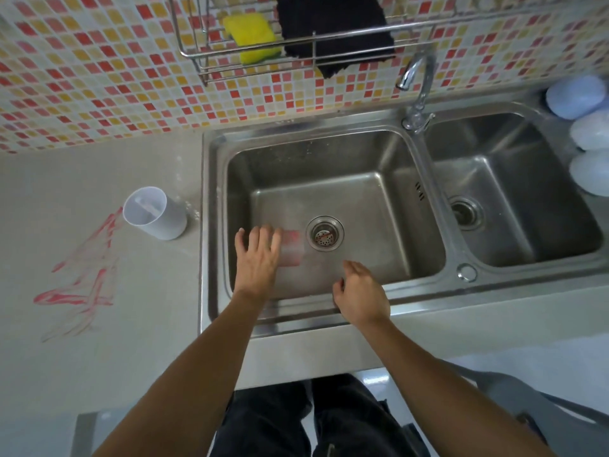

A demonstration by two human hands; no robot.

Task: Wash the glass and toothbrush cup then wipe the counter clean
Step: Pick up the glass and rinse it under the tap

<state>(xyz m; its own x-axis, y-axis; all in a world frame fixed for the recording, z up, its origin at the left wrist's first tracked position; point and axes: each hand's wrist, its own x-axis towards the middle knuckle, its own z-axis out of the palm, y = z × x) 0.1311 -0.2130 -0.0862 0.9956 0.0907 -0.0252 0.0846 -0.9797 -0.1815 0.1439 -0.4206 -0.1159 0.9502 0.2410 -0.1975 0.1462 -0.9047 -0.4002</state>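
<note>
Right hand (361, 296) idle; glass (291, 247) against left hand (258, 255) fingers.

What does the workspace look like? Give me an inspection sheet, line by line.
Surface: grey counter smeared with red marks.
Job's things: glass, blurred, in the left sink basin; white toothbrush cup upright on the counter.
Clutter: three pale rounded objects right of the sink.
Hands: left hand against the glass, fingers straight; right hand loosely curled, holding nothing.
Cables: nothing seen.
Surroundings: faucet; wall rack holding yellow sponge and black cloth.
</note>
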